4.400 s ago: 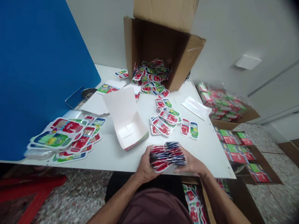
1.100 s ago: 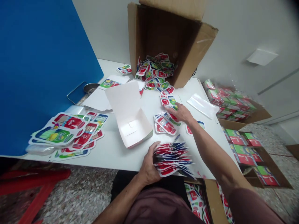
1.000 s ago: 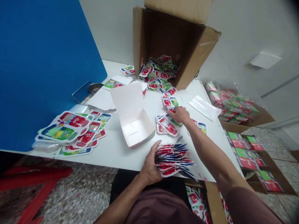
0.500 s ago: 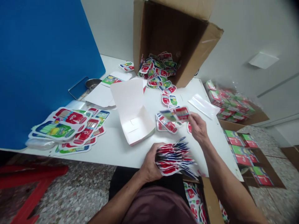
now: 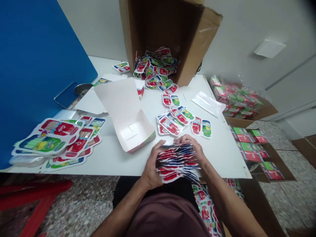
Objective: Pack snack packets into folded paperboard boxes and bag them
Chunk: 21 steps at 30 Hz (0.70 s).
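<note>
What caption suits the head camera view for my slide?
Left hand and right hand hold a stack of printed sachets at a white table, cardboard box beyond.

Surface: a white table (image 5: 222, 158)
Lying on it: many printed foil sachets (image 5: 170, 125), in loose groups
Also on it: an open white carton (image 5: 125, 115), a clear plastic bag (image 5: 208, 103), a brown cardboard box (image 5: 158, 29) on its side

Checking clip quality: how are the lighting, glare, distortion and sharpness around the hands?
In the head view, light is soft, shadows faint; glare on the clear plastic sleeve; wide-angle distortion bows the white table; the pouch stack between left hand and right hand looks slightly soft.
</note>
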Motion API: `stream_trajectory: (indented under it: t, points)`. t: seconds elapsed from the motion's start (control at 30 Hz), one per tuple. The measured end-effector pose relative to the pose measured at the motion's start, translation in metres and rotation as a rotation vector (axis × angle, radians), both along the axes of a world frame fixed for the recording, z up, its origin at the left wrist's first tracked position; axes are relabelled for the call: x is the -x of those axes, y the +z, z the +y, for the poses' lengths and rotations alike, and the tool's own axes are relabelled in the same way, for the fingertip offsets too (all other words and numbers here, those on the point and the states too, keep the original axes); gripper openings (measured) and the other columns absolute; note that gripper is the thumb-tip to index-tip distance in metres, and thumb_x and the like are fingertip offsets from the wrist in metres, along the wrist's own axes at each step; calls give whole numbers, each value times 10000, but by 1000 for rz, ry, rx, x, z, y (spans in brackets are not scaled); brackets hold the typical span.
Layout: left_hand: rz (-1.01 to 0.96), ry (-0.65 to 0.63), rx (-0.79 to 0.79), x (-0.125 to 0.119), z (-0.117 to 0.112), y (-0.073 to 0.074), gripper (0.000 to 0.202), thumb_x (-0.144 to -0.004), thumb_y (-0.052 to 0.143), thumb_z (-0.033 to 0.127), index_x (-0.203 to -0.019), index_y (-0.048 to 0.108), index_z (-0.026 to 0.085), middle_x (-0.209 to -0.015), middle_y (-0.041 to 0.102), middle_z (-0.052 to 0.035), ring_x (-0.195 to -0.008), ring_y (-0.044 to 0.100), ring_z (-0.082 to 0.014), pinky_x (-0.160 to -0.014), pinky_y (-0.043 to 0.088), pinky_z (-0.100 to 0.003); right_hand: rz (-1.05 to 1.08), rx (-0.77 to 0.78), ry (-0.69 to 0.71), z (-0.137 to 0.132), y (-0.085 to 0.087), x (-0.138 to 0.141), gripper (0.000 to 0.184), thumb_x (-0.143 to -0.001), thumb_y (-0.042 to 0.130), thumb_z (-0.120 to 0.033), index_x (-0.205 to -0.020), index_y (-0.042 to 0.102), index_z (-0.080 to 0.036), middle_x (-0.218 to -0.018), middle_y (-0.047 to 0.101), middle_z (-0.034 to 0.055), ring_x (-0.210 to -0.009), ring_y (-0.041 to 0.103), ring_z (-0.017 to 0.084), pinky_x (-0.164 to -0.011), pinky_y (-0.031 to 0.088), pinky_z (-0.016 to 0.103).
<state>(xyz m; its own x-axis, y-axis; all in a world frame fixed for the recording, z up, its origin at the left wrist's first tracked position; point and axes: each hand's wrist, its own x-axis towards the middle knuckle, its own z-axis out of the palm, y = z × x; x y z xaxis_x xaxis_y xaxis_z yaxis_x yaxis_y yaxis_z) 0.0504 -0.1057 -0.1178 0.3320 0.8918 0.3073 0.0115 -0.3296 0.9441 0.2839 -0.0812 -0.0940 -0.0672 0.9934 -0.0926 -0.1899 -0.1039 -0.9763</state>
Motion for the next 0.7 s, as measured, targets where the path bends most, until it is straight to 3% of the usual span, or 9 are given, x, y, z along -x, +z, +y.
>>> stream_trajectory:
  t: [0.1,0.23,0.33,0.4,0.47,0.57,0.63,0.7]
  points:
    - [7,-11,-23,0,-3,-5,947,-553,978,303,-1384,531,223,-1429,553,-167,-1319,596,-386,-1146,474,-532,-89,36,-33,-8,0,-3,268,-891,622,-524,-881,692,-265,-960,744,51,-955,683,289,-898,541,396]
    - [-69,4,89,-4,-8,-8,1093,-569,984,294,-1488,393,268,-1343,628,-136,-1152,697,-334,-1047,562,-506,30,112,34,-33,-4,-10,634,-871,527,-796,-1278,645,-325,-1174,733,69,-966,717,318,-838,582,440]
    - [-98,-1,187,-7,-9,-3,1326,-593,983,282,-1618,143,320,-1375,636,-149,-1144,715,-346,-1000,598,-511,13,82,124,-53,-3,-21,939,-730,641,-882,-1495,510,-355,-1388,661,93,-1167,684,375,-940,566,478]
    - [-96,-12,221,-7,-8,1,1420,-595,983,290,-1650,32,335,-1413,626,-157,-1180,706,-369,-1001,602,-521,-77,8,196,-64,2,-30,1175,-591,781,-861,-1578,424,-332,-1518,569,112,-1356,567,408,-1101,476,506]
    - [-78,-20,220,-7,-7,4,1400,-601,978,287,-1656,59,325,-1403,647,-148,-1192,701,-380,-1042,578,-550,-234,-58,265,-72,8,-36,1399,-456,916,-765,-1637,319,-310,-1628,439,124,-1507,384,429,-1244,303,532]
    - [-58,-18,180,-6,-4,6,1229,-603,967,244,-1602,255,308,-1389,662,-125,-1196,692,-372,-1090,541,-579,-507,-110,268,-79,15,-33,1614,-342,1032,-572,-1680,174,-290,-1710,277,132,-1581,202,448,-1308,105,559]
    - [-66,-17,158,-5,-3,6,1074,-596,961,212,-1507,396,288,-1363,672,-116,-1175,698,-358,-1077,553,-562,-580,-127,228,-81,15,-25,1628,-396,1045,-491,-1690,83,-269,-1715,256,146,-1580,215,437,-1309,134,554]
    - [-88,-27,146,-6,-2,6,958,-599,954,194,-1422,469,260,-1341,677,-115,-1168,700,-346,-1063,566,-535,-586,-165,199,-81,14,-19,1470,-575,993,-449,-1689,55,-251,-1705,283,150,-1573,262,397,-1297,219,527]
